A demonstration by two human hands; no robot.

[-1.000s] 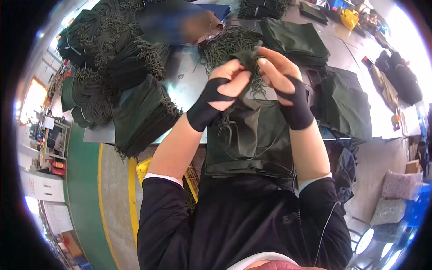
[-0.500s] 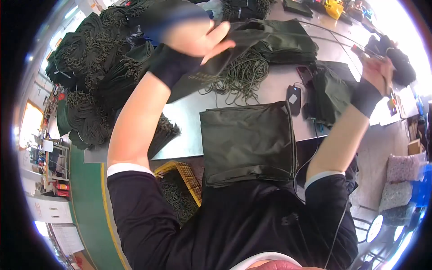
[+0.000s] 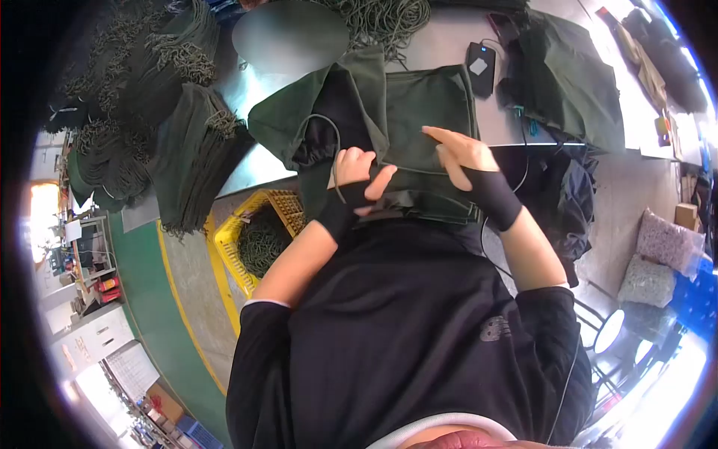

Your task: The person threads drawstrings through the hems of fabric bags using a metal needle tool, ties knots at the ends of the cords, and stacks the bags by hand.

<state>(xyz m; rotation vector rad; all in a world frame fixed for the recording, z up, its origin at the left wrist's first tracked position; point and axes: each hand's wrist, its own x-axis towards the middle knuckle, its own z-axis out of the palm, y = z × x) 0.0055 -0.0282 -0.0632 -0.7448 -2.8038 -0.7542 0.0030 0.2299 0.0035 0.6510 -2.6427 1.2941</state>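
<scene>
A dark green cloth bag (image 3: pixel 318 93) lies partly opened out on a folded stack of the same cloth (image 3: pixel 430 97), close to my body. A thin cord (image 3: pixel 336 138) loops from the bag and passes over my left hand (image 3: pixel 357 172). That hand has its fingers curled at the bag's near edge, with the thumb apart; what lies under the fingers is partly hidden. My right hand (image 3: pixel 467 161) is over the stack's right side, fingers stretched out and thumb apart. A stretch of cord runs between the two hands. Black wraps cover both wrists.
Bundles of corded green cloth (image 3: pixel 187 142) are piled at the left. A tangle of cord (image 3: pixel 381 22) lies at the back. Right of the stack are a power bank (image 3: pixel 481 71) and more folded cloth (image 3: pixel 568 75). Below the table edge stands a yellow crate (image 3: pixel 228 243) holding cord.
Both hands have come down and inward from their raised, spread positions to the stack before me. A bag now lies opened out over the stack's left part. My view has tilted downward.
</scene>
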